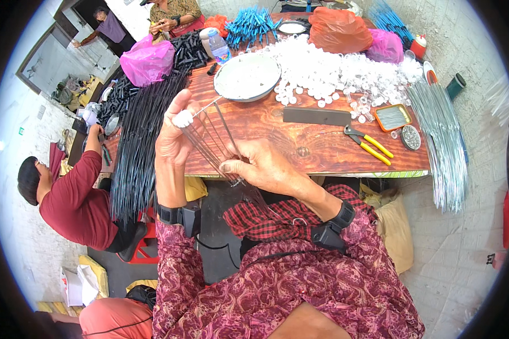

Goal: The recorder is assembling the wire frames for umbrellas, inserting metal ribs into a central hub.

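Between my hands, above the table's front edge, slants a bundle of thin dark metal ribs (208, 151) that looks like an umbrella frame. At its upper left end sits a white plastic hub (182, 118), held in the fingers of my left hand (171, 138). Lower down, my right hand (263, 163) is closed around the ribs, its thumb pressed on them. A few ribs fan apart between the two hands. A thin wire runs from the hub toward the rim of a white bowl (247, 78). The lower ends hang below my right hand.
Yellow-handled pliers (373, 148), a dark flat bar (316, 116) and a tin of pins (393, 117) lie at right. White plastic caps (345, 73) are heaped behind. Dark rods (147, 124) overhang the table at left, silver rods (440, 147) at right. A person in red (79, 198) sits left.
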The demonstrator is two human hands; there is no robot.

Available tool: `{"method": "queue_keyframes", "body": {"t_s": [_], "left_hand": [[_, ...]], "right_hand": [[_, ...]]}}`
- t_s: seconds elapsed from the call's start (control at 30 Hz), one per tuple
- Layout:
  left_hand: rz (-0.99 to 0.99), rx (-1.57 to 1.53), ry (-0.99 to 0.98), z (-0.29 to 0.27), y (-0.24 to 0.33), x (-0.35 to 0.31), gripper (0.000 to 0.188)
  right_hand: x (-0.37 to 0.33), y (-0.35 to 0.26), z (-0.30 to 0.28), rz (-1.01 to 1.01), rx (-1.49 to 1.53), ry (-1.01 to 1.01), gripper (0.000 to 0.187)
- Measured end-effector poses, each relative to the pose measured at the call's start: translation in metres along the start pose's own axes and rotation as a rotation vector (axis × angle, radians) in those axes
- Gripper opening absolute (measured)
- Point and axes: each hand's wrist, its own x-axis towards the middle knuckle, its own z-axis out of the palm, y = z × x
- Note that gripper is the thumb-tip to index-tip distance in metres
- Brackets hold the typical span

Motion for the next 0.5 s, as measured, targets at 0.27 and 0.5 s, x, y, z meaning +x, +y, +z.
{"method": "queue_keyframes", "body": {"t_s": [0.27, 0.5], "left_hand": [[0.116, 0.216, 0.208, 0.033, 0.009, -0.020, 0.064], [0.163, 0.699, 0.340, 0.065, 0.025, -0.025, 0.051]], "right_hand": [[0.000, 0.003, -0.003, -0.001, -0.007, 0.071, 0.016], [0.003, 0.009, 0.004, -0.039, -0.061, 0.120, 0.017]]}}
